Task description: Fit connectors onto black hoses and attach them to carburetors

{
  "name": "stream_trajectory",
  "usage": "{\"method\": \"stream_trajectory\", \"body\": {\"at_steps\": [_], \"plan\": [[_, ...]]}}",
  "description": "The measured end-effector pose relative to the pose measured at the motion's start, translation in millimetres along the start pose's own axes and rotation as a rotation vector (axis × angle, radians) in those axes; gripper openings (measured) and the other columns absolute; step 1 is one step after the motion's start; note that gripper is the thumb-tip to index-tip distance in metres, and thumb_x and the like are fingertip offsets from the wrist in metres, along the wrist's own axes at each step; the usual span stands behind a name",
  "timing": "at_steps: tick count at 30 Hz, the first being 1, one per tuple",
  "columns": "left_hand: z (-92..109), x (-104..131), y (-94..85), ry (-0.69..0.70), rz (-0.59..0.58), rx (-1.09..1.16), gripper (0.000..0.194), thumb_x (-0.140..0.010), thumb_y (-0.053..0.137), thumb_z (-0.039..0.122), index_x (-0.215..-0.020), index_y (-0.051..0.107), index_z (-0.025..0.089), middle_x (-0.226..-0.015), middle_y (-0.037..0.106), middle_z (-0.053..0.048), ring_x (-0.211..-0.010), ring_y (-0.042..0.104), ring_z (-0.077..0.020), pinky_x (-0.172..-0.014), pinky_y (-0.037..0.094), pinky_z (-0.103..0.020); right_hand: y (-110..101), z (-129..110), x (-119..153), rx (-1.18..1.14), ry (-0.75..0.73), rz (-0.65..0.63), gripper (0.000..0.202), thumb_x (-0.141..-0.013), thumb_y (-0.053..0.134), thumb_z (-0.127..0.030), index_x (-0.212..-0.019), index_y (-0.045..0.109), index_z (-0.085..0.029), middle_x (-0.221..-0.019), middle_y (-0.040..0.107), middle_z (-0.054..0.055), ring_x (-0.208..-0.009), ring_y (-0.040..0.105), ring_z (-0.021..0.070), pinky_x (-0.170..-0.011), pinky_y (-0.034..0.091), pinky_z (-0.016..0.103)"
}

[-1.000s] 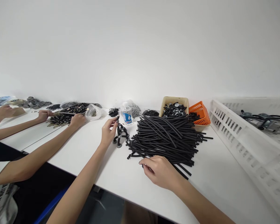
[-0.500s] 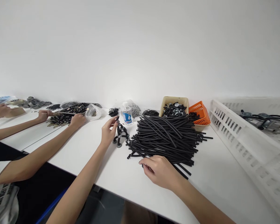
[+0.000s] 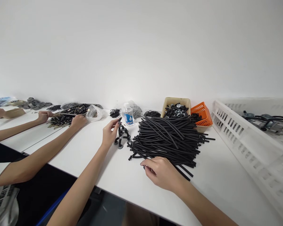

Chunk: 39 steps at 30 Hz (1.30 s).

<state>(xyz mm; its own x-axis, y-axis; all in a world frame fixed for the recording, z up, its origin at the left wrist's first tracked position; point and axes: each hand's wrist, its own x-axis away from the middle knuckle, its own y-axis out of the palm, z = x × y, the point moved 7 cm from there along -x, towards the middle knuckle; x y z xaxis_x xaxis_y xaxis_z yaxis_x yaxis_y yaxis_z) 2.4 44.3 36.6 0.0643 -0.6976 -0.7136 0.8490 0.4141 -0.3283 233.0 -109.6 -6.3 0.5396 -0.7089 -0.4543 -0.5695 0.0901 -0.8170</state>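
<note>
My left hand (image 3: 110,131) pinches a short black piece (image 3: 119,119) between thumb and fingertips. Just below that grip stand several short bent black tubes (image 3: 120,140) with grey round ends, clustered on the white table. My right hand (image 3: 158,172) rests low at the near edge of a big heap of long black hoses (image 3: 165,138). Its fingers are curled together at the tips, and a tiny dark bit shows there, too small to name. A clear bottle (image 3: 128,115) with a blue label stands behind my left hand.
A cream bin (image 3: 166,101) of black and grey parts and an orange basket (image 3: 206,114) sit behind the hoses. Along the right runs a white slotted crate (image 3: 244,142). At left, co-workers' hands (image 3: 78,121) work near a parts tray (image 3: 97,105) and a plastic bag (image 3: 93,113).
The black piece in my left fingertips has tilted slightly to the right. My right hand keeps its place. At far left, a co-worker's hand has shifted a little leftward.
</note>
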Motion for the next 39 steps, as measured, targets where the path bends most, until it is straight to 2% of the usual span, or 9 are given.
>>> {"method": "stream_trajectory", "body": {"at_steps": [10,16,23,39], "plan": [[4.3,1.1,-2.4,0.027,0.046,0.000,0.035,-0.090,0.057,0.045,-0.108,0.069,0.018,-0.102,0.074,-0.009,-0.091,0.071,-0.0219,-0.083,0.057,-0.036,1.1,1.7,0.7,-0.004,0.009,-0.003,0.021,-0.089,0.051,-0.013,-0.100,0.066,-0.023,-0.080,0.073,-0.001,-0.070,0.065,0.0158,-0.068,0.042,0.027],[2.3,0.5,-4.0,0.016,0.061,-0.030,0.032,-0.088,0.059,0.044,-0.106,0.069,0.019,-0.102,0.073,-0.008,-0.088,0.070,-0.0208,-0.077,0.057,-0.033,1.2,0.9,0.2,-0.001,0.011,-0.004,0.021,-0.089,0.051,-0.013,-0.099,0.066,-0.023,-0.078,0.072,-0.001,-0.070,0.065,0.0156,-0.067,0.041,0.027],[2.0,-0.3,-3.5,0.002,0.053,-0.018,0.033,-0.088,0.059,0.045,-0.108,0.066,0.019,-0.097,0.072,-0.007,-0.088,0.069,-0.0201,-0.078,0.056,-0.033,0.6,1.7,-0.3,0.004,0.017,-0.010,0.021,-0.089,0.052,-0.013,-0.099,0.066,-0.023,-0.078,0.072,-0.001,-0.069,0.064,0.0157,-0.067,0.041,0.027],[5.7,0.8,-4.0,0.015,0.054,-0.040,0.031,-0.090,0.056,0.042,-0.107,0.067,0.020,-0.101,0.072,-0.007,-0.090,0.068,-0.0196,-0.079,0.056,-0.032,1.3,2.4,-0.7,-0.006,0.026,-0.024,0.021,-0.089,0.051,-0.013,-0.099,0.066,-0.023,-0.079,0.072,-0.001,-0.070,0.065,0.0158,-0.068,0.042,0.027]]}}
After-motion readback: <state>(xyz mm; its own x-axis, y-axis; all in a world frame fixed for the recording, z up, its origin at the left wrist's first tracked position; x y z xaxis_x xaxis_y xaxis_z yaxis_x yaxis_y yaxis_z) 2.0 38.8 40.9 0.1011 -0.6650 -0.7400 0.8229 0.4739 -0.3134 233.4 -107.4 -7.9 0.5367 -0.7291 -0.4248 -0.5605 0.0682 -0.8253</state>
